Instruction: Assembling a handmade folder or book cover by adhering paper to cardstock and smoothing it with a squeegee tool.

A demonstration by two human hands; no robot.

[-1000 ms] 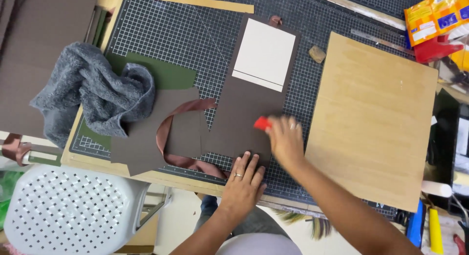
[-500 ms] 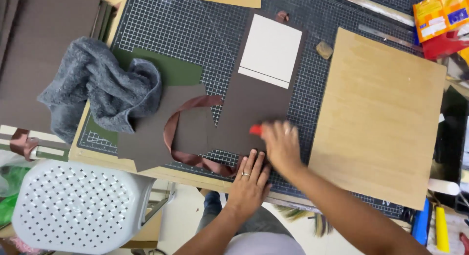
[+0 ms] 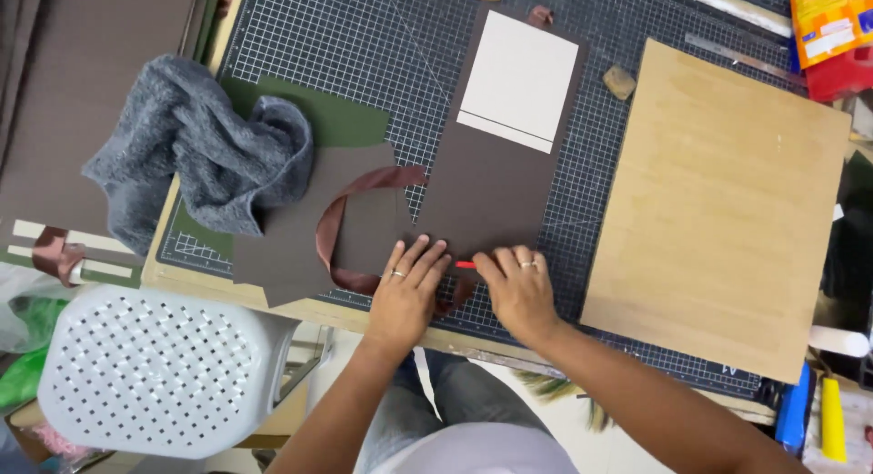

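Left hand (image 3: 406,288) flat, fingers spread, pinning brown paper sheet (image 3: 496,179) near edge. Right hand (image 3: 516,288) just beside, curled around small red tool (image 3: 465,265) touching same edge. Brown ribbon (image 3: 359,224) loops under left hand. Step: creasing/smoothing edge; steady pressure needed.

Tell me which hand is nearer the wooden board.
Right. The right hand lies just left of the wooden board; the left hand sits farther left, beyond it.
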